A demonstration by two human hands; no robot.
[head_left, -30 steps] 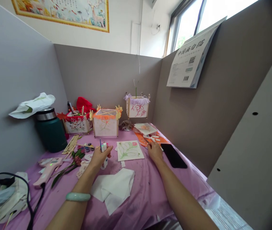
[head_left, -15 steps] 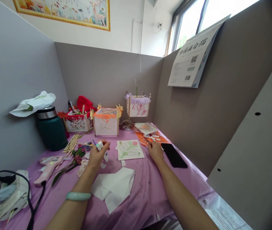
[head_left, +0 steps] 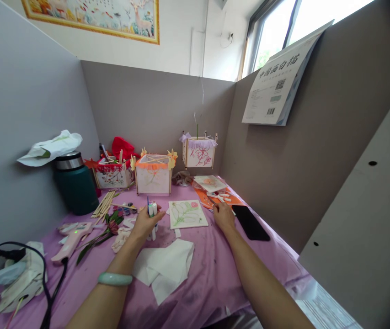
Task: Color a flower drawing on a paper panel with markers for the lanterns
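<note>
My left hand [head_left: 146,223] is closed round a small white glue bottle [head_left: 152,213] held upright, with a thin blue-tipped stick poking up beside it. Just right of it lies a square painted panel [head_left: 187,214] with green leaves and a pink flower. My right hand [head_left: 222,216] rests on the purple cloth at the panel's right edge, fingers curled on a thin tool I cannot make out. A black phone [head_left: 250,222] lies beside that hand.
Three paper lanterns [head_left: 152,174] stand at the back, with a dark green flask [head_left: 74,183] at the left. A pink glue gun [head_left: 72,234], artificial flowers [head_left: 107,230], wooden sticks [head_left: 103,204], white tissues [head_left: 164,267] and a power strip [head_left: 23,282] lie on the purple cloth [head_left: 211,269]. Grey partitions surround the desk.
My left hand tilted the glue bottle, then stood it upright again at about the same spot. My right hand has stayed in place by the painted panel.
</note>
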